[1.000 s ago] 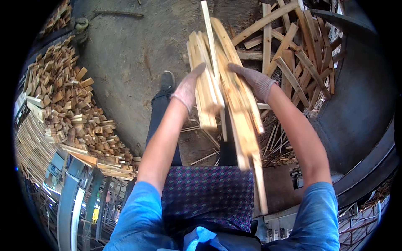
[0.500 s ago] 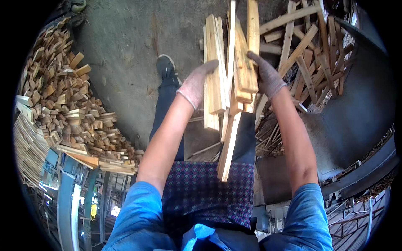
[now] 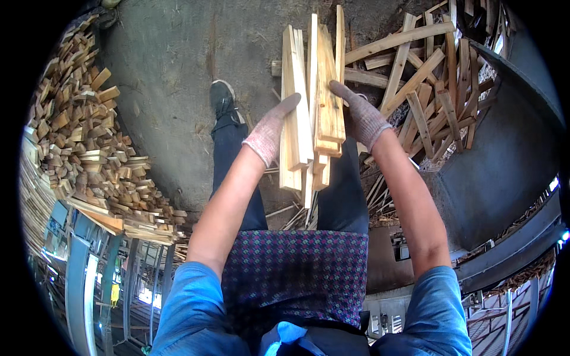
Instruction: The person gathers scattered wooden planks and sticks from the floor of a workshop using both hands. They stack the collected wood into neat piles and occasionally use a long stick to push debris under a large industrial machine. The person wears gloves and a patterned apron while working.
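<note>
Between my two gloved hands is a bundle of wooden slats (image 3: 329, 118), pale and squared, lying lengthwise away from me with uneven ends. My left hand (image 3: 270, 127) presses on the bundle's left side, its thumb laid over the top slat. From the other side my right hand (image 3: 363, 115) grips the darker, yellower slats, thumb on top. The fingers of both hands are mostly hidden beneath and beside the wood. Below the bundle are my dark trouser legs and a patterned apron (image 3: 297, 261).
A large stack of short wood pieces (image 3: 83, 136) rises at the left. Loose slats (image 3: 424, 89) lie crisscrossed at the right, beside a dark metal sheet (image 3: 493, 160). Thin offcuts (image 3: 380, 196) lie near my right leg. Grey concrete floor (image 3: 160, 71) stretches ahead.
The bundle and both hands have shifted slightly left and nearer me. One slat that stuck out far toward me now sits nearly level with the others.
</note>
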A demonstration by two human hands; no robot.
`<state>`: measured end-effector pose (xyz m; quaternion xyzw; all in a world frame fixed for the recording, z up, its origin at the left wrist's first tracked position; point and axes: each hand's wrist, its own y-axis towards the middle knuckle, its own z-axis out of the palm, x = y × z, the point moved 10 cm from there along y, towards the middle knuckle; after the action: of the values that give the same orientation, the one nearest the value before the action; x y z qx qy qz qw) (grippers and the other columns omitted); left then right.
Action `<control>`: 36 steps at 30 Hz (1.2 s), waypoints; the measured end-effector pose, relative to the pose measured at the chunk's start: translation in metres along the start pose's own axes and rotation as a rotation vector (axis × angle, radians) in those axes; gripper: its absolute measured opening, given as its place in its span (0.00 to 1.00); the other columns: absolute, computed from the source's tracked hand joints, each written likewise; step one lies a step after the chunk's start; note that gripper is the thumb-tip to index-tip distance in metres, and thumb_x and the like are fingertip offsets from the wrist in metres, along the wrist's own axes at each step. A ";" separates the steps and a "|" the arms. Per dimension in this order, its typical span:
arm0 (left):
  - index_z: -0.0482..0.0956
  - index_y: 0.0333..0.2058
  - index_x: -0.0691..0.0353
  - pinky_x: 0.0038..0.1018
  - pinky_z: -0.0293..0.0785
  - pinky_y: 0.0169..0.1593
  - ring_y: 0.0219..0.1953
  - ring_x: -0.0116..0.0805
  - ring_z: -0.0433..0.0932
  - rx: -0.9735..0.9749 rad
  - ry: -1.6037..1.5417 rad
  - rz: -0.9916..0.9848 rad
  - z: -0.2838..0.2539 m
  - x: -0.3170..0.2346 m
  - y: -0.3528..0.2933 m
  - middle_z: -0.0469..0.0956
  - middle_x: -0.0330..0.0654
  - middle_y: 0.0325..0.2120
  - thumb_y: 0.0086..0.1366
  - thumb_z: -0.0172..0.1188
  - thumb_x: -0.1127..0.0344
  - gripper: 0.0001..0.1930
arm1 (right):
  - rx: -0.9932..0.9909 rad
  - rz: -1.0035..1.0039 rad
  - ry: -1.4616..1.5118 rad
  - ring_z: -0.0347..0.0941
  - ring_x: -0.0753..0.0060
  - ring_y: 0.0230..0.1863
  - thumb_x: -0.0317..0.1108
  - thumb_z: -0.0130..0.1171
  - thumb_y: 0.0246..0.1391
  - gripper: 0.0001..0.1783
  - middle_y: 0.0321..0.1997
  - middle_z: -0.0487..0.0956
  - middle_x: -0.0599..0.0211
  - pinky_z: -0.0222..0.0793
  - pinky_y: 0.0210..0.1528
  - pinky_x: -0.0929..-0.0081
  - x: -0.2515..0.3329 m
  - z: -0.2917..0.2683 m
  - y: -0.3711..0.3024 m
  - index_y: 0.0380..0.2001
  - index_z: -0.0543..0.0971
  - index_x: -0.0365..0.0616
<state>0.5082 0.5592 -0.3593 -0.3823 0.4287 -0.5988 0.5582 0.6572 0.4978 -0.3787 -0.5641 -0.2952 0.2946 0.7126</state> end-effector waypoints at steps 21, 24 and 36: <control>0.65 0.64 0.67 0.30 0.76 0.55 0.51 0.29 0.75 0.267 -0.111 0.171 0.041 0.003 -0.137 0.78 0.44 0.52 0.58 0.73 0.54 0.41 | -0.229 -0.243 -0.149 0.72 0.62 0.59 0.48 0.55 0.62 0.38 0.60 0.74 0.52 0.68 0.60 0.66 0.003 0.042 -0.172 0.68 0.63 0.33; 0.60 0.67 0.69 0.31 0.70 0.61 0.58 0.32 0.71 0.249 -0.035 0.385 0.009 -0.026 -0.189 0.73 0.47 0.58 0.55 0.75 0.51 0.48 | -0.109 -0.492 -0.408 0.66 0.59 0.64 0.49 0.51 0.62 0.41 0.66 0.68 0.49 0.60 0.67 0.63 0.033 0.130 -0.225 0.70 0.58 0.32; 0.66 0.63 0.67 0.37 0.75 0.55 0.52 0.39 0.77 -0.159 -0.495 0.886 -0.252 -0.075 -0.414 0.78 0.46 0.48 0.48 0.72 0.71 0.42 | 0.723 -1.010 -1.083 0.78 0.42 0.53 0.48 0.66 0.46 0.61 0.61 0.71 0.31 0.75 0.57 0.57 0.002 0.547 -0.309 0.72 0.43 0.29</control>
<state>0.1375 0.6592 -0.0547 -0.3357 0.4487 -0.1618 0.8123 0.2735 0.7857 0.0273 0.1212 -0.7030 0.2468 0.6558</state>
